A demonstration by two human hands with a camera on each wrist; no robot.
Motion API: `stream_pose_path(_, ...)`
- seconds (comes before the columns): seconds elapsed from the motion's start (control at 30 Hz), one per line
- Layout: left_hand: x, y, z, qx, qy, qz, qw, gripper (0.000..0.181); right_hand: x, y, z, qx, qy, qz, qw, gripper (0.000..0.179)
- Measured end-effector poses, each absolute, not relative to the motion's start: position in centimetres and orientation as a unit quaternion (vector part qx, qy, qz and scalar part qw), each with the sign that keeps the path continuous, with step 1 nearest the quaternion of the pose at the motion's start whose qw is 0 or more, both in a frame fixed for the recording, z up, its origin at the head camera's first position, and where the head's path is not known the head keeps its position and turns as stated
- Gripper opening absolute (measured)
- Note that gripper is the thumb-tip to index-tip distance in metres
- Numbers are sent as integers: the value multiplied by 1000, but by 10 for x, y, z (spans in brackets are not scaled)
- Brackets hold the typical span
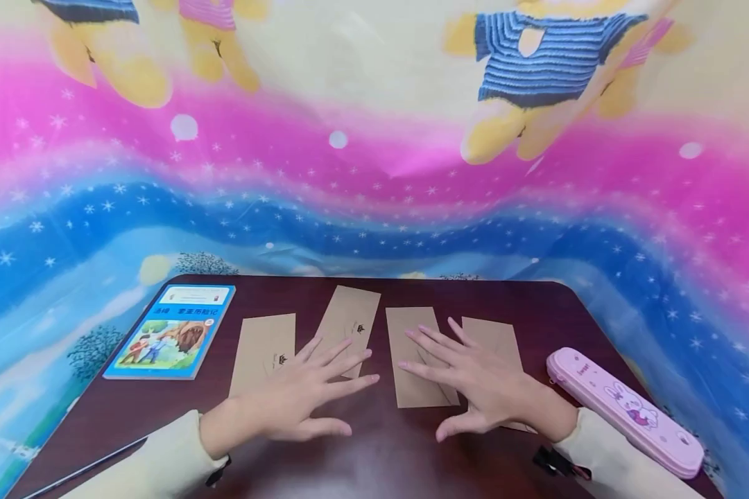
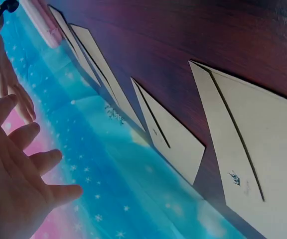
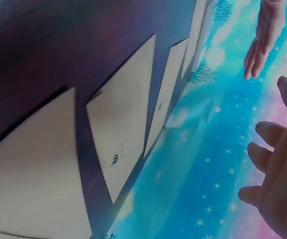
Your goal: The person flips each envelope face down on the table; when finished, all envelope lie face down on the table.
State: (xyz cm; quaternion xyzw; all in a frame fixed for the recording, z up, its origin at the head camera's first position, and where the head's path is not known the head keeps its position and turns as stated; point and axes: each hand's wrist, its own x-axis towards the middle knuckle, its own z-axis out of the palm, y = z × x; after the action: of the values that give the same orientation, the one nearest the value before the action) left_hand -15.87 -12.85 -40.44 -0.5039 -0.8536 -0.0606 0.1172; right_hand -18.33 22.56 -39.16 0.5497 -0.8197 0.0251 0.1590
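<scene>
Several brown kraft paper envelopes lie spread across the dark table. In the head view, the far-left envelope (image 1: pixel 265 336) and a tilted envelope (image 1: pixel 357 312) are partly behind my left hand (image 1: pixel 299 391), whose fingers are spread and hold nothing. An upright envelope (image 1: pixel 412 388) and the rightmost envelope (image 1: pixel 496 336) are partly behind my right hand (image 1: pixel 483 378), also spread with nothing in it. Both wrist views show the hands raised above the tabletop, apart from the envelopes. Small dark crown prints mark the two left envelopes.
A blue-covered book (image 1: pixel 168 339) lies at the table's left. On the right is a pink pencil case (image 1: pixel 627 409) with a rabbit picture. A thin dark rod (image 1: pixel 87 468) lies near the left sleeve. A patterned cloth (image 1: pixel 374 173) hangs behind the table (image 1: pixel 374 457).
</scene>
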Motion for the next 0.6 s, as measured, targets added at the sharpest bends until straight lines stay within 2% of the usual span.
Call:
stream_pose_path(0.13,-161,-133,-401,-480,-867,-82,106,69,-190,218,-384,552,-819,51,149,89)
stream_pose_path(0.23,-164,-135,-403,-476,-865,-92,128,61,-197,211,-376,560,-810,74,158,81)
stream_pose_path(0.37,-169,-141,-412,-492,-849,-100,165,34,-209,194,-368,573,-795,96,176,61)
stream_pose_path(0.47,-173,-149,-418,-495,-843,-117,174,12,-219,178,-365,574,-790,102,190,44)
stream_pose_path(0.6,-176,-162,-417,-440,-876,-140,142,5,-237,154,-362,579,-783,114,196,28)
